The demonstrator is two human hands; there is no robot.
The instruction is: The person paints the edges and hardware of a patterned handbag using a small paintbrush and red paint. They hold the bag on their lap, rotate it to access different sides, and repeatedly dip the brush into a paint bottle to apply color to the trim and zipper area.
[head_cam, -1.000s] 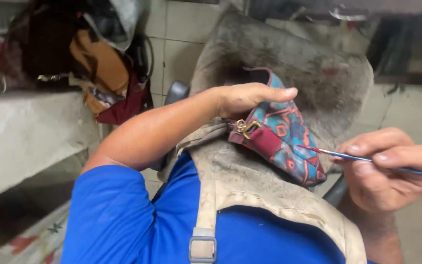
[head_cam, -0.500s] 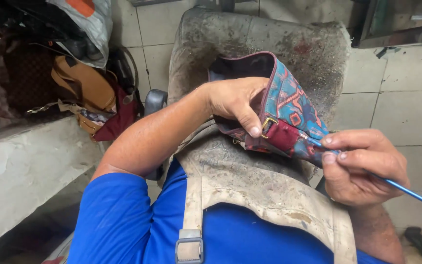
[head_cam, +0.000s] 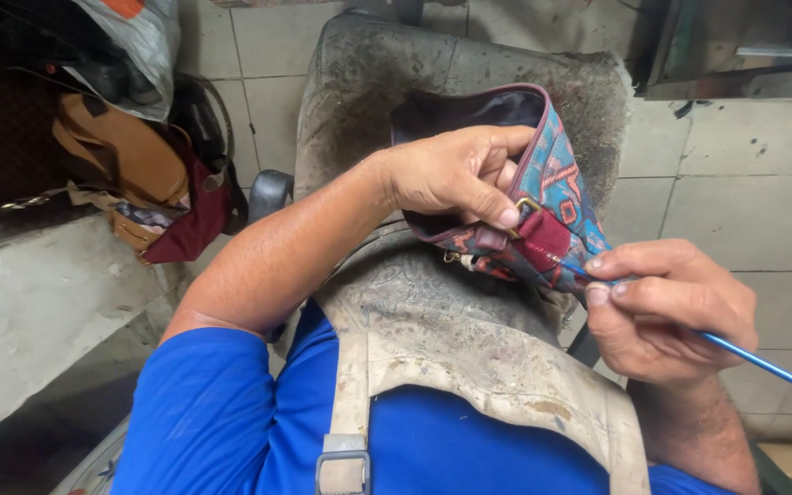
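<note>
Edge-coating step, apparently. Left hand [head_cam: 456, 174] fingers pinching patterned bag [head_cam: 556, 188] by maroon strap tab [head_cam: 543, 240], against worn padded rest [head_cam: 387, 82]. Right hand [head_cam: 666, 307] fingers pinching blue brush [head_cam: 763, 365], tip on tab. Next: steady stroke along edge.

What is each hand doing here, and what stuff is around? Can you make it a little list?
left hand: grips the patterned bag at its rim, thumb on the maroon strap
right hand: pinches a thin blue stick, tip at the strap
under the bag: worn grey apron
left side: brown bags piled on a ledge
behind: tiled wall
</note>
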